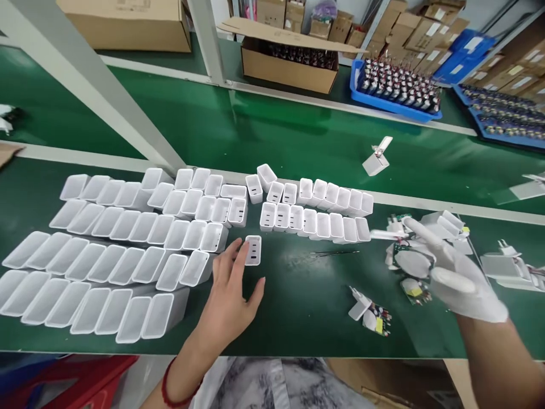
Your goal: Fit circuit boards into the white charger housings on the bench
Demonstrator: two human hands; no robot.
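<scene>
My bare left hand (232, 295) lies over the green mat with its fingers spread, fingertips touching a single white charger shell (252, 250) that stands apart from the rows. My right hand (455, 272), in a white glove, hovers at the right with its index finger stretched toward a heap of circuit boards and white plug parts (409, 255). It holds nothing that I can see. Several rows of empty white shells (119, 255) lie to the left, and two shorter rows (319, 218) stand behind the centre.
One assembled board with plug (369, 312) lies near the front edge, thin tweezers (334, 253) in the middle. More plug units (506, 264) sit far right. Behind are a grey frame post (106, 96), cardboard boxes (289, 62) and blue trays (395, 85) of components.
</scene>
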